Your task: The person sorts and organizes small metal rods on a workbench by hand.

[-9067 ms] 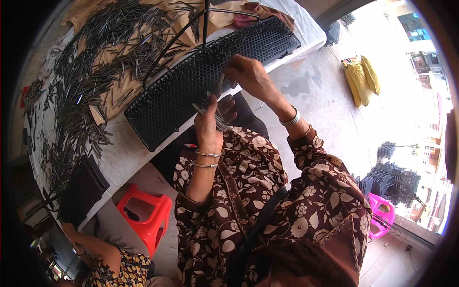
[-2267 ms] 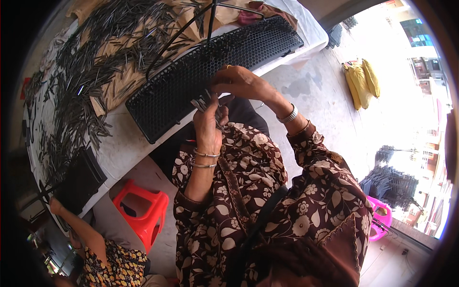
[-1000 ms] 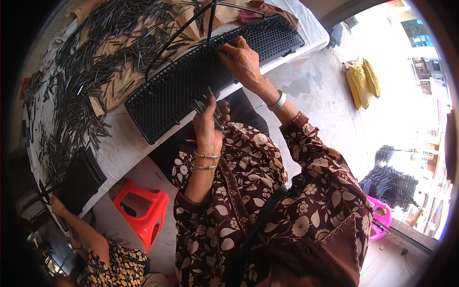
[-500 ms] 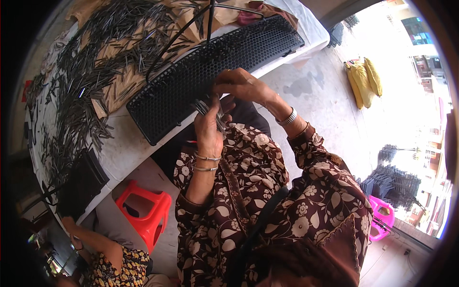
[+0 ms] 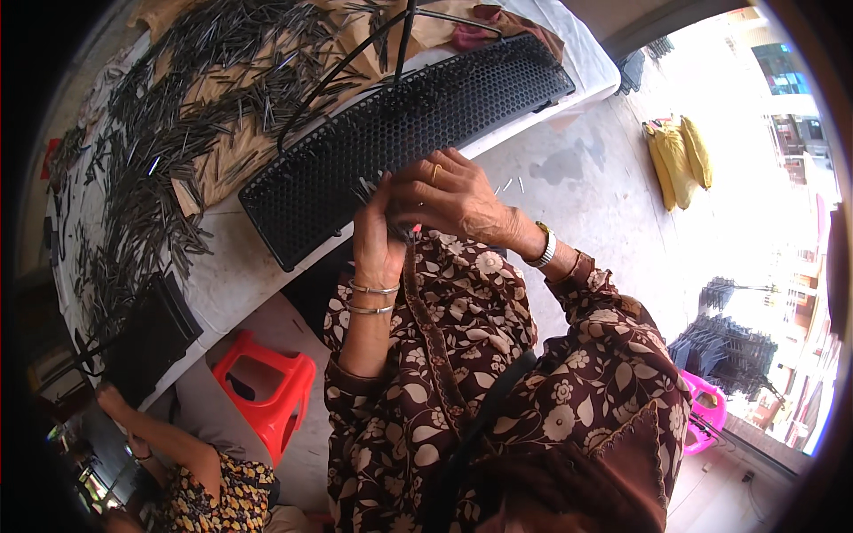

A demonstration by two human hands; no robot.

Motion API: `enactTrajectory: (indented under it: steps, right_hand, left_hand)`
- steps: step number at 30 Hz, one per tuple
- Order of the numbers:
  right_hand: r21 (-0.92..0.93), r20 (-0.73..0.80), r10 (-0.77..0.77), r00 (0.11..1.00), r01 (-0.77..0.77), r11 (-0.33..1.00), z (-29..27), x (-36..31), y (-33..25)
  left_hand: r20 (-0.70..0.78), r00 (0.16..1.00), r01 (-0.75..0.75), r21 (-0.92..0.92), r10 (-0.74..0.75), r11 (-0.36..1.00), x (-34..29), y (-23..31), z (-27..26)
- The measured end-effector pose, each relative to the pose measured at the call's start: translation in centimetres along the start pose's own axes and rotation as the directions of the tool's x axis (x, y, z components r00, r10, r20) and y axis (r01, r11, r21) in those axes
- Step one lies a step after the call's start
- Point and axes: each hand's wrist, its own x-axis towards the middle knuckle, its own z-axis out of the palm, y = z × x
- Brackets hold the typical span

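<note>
My left hand (image 5: pixel 378 244), with two metal bangles at its wrist, is closed round a bundle of thin dark strips (image 5: pixel 363 188). Their tips poke out past the thumb, over the near edge of a black perforated panel (image 5: pixel 338 169). My right hand (image 5: pixel 458 200), wearing a ring and a watch, lies across the left one with fingers curled on the bundle. A few pale ends show beyond its knuckles. The hands cover most of the strips. A small pinkish-red bit shows beneath the right fingers. The panel lies on the table with a black wire frame (image 5: pixel 402 53) rising from it.
Loose dark strips (image 5: pixel 164 147) lie heaped on brown paper at the left. A co-worker's arm (image 5: pixel 182 444) reaches to another black panel (image 5: pixel 151 342) at lower left. Nearby stand a red stool (image 5: pixel 283 377) and, at right, a pink stool (image 5: pixel 704 409), stacked racks (image 5: pixel 724 351) and yellow sacks (image 5: pixel 680 164).
My right hand has come down and closed over the left hand and the strips. The left hand has shifted slightly left. The co-worker's hand has moved a little up and left.
</note>
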Motion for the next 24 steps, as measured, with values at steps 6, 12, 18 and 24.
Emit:
enactTrajectory:
  steps: [6,12,18,24]
  right_hand:
    - [0.362,0.051,0.432,0.9,-0.42,0.832,0.5,0.0,1.6]
    - [0.53,0.428,0.543,0.722,-0.687,0.497,-0.5,0.9,3.2]
    - [0.562,0.471,0.494,0.73,-0.681,0.47,-0.1,0.6,3.8]
    - [0.522,0.518,0.442,0.732,-0.68,0.515,-0.5,1.0,4.0]
  left_hand:
    - [-0.095,0.995,0.061,0.219,-0.041,0.974,-1.1,0.3,2.2]
    - [-0.043,0.997,-0.043,0.39,0.065,0.92,-2.0,-0.3,2.8]
    - [-0.18,0.974,-0.045,0.438,0.136,0.898,-2.5,-0.5,3.3]
    - [-0.071,0.989,-0.091,0.394,0.129,0.915,-2.1,-0.9,2.4]
